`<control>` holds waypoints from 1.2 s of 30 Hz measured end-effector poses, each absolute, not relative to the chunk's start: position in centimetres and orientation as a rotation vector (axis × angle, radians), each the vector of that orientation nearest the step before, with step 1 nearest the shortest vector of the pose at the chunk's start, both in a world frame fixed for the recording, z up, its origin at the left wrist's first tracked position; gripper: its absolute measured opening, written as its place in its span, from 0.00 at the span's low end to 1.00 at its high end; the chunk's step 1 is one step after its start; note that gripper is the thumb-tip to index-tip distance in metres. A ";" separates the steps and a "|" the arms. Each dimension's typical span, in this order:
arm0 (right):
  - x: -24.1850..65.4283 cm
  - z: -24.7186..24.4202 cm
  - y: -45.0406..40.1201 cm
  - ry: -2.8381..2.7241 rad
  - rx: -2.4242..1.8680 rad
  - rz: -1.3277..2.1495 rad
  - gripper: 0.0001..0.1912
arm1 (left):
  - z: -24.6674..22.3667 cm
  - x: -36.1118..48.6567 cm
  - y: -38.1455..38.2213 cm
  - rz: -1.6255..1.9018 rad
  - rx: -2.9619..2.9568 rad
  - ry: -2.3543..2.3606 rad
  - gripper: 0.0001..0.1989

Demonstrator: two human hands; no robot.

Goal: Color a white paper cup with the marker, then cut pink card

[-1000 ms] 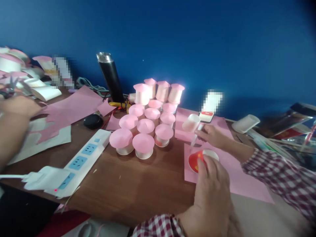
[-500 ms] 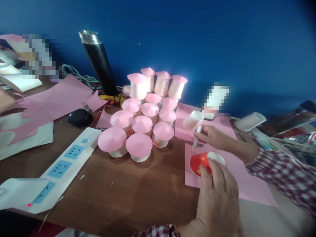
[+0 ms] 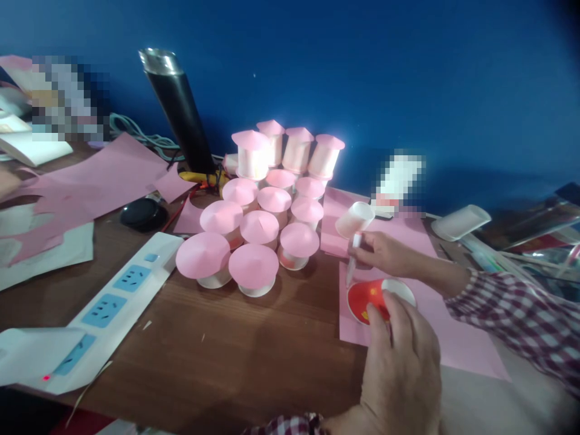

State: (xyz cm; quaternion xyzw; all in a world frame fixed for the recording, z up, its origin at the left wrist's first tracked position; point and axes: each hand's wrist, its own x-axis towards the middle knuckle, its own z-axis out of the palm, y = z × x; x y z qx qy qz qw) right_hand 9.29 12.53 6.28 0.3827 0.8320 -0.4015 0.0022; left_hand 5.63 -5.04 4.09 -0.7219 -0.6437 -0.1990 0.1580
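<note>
A red paper cup (image 3: pixel 368 301) with yellow marks and a white end rests on a sheet of pink paper (image 3: pixel 453 335). My left hand (image 3: pixel 403 356) has its fingers curled round the cup, holding it against the paper. In my right hand (image 3: pixel 378 251) is a slim white pen (image 3: pixel 352 266), gripped near its upper end. Its tip points down at the pink paper beside the cup's far left edge; whether it touches is too blurred to tell. A white paper cup (image 3: pixel 356 219) lies just behind the right hand, on more pink paper.
Several cups with pink paper cone tops (image 3: pixel 254 267) stand grouped mid-table, some stacked. A power strip (image 3: pixel 136 314), a black mouse (image 3: pixel 144 212) and a leaning black flask (image 3: pixel 179 115) are left. Another white cup (image 3: pixel 461 222) lies right. A blue wall (image 3: pixel 290 60) closes the back.
The pen and my right hand have moved slightly left, with the tip now nearer the cup's left edge. My left hand keeps its hold on the cup. The view has shifted a little.
</note>
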 end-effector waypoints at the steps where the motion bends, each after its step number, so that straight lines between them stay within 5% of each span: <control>1: 9.1 6.4 12.4 2.619 1.183 -1.220 0.15 | 4.1 5.6 -5.0 -0.579 -2.057 -1.843 0.19; 36: 5.9 10.6 8.5 2.810 0.442 -0.604 0.14 | 5.4 5.0 -5.6 -0.366 -2.227 -1.840 0.22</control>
